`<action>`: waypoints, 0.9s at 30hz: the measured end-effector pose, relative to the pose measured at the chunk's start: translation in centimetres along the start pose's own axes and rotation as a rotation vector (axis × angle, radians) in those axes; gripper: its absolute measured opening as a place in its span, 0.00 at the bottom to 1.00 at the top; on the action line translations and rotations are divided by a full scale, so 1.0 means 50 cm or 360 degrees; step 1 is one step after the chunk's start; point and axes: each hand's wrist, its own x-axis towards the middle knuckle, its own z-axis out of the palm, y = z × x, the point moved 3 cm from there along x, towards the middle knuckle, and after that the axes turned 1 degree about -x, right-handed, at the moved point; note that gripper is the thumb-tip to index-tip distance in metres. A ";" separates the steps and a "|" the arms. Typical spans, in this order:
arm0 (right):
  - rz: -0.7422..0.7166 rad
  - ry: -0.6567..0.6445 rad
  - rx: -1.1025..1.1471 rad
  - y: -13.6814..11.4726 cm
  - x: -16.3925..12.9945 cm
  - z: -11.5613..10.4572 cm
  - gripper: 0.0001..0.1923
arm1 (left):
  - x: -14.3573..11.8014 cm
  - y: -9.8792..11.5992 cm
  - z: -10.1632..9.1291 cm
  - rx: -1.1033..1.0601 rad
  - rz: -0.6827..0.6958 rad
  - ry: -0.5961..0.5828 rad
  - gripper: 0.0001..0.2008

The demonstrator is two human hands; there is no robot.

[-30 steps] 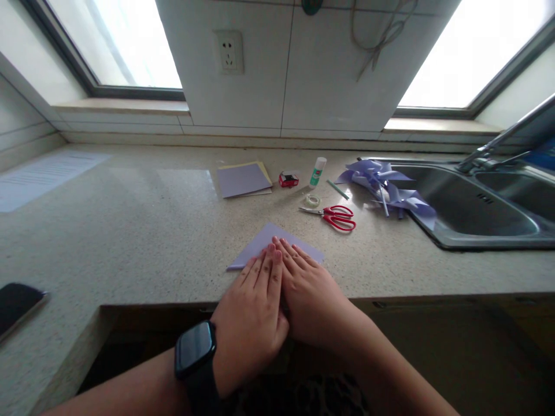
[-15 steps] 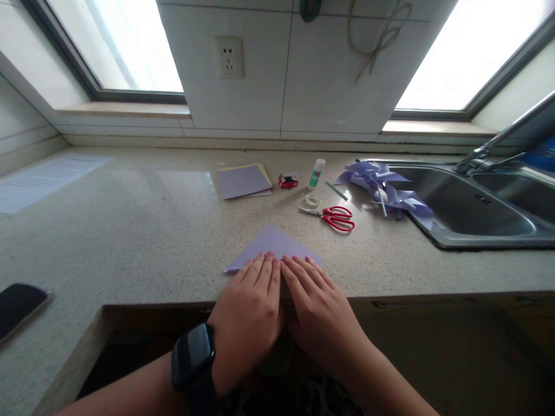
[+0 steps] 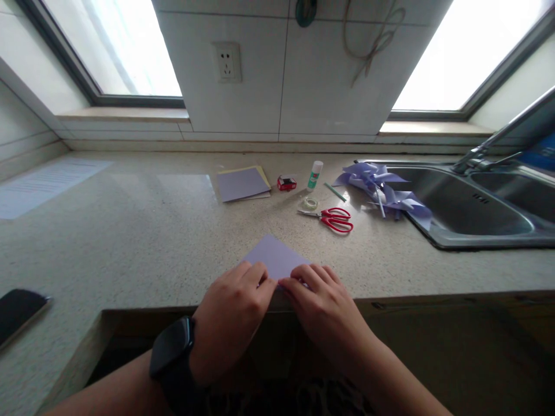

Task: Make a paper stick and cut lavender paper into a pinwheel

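A sheet of purple paper, folded with one corner pointing away from me, lies at the counter's front edge. My left hand, with a black watch on the wrist, has its fingers curled onto the paper's near left side. On the near right side, my right hand pinches the paper's edge, thumb toward the middle. Both hands are closed on it and their thumbs almost meet. The fingers cover the paper's near edge and side corners.
Beyond the paper lie red-handled scissors, a tape roll, a glue stick, a small red box, a green stick and stacked paper. Purple pinwheels rest by the sink. A dark phone-like object sits left.
Both hands have gone from flat, outstretched fingers on the paper to curled fingers gripping its near edge. The paper has shifted slightly toward me.
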 end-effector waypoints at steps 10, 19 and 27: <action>-0.0260 -0.0003 -0.0441 0.059 0.149 -0.004 0.04 | 0.074 -0.119 -0.005 -0.0085 0.0013 0.0089 0.08; -0.0432 -0.0287 -0.0215 0.108 0.206 0.024 0.06 | 0.056 -0.151 0.028 0.0004 -0.0019 0.0212 0.13; -0.0450 -0.0432 0.0335 0.113 0.193 0.024 0.07 | 0.044 -0.139 0.028 0.0016 -0.0002 0.0271 0.09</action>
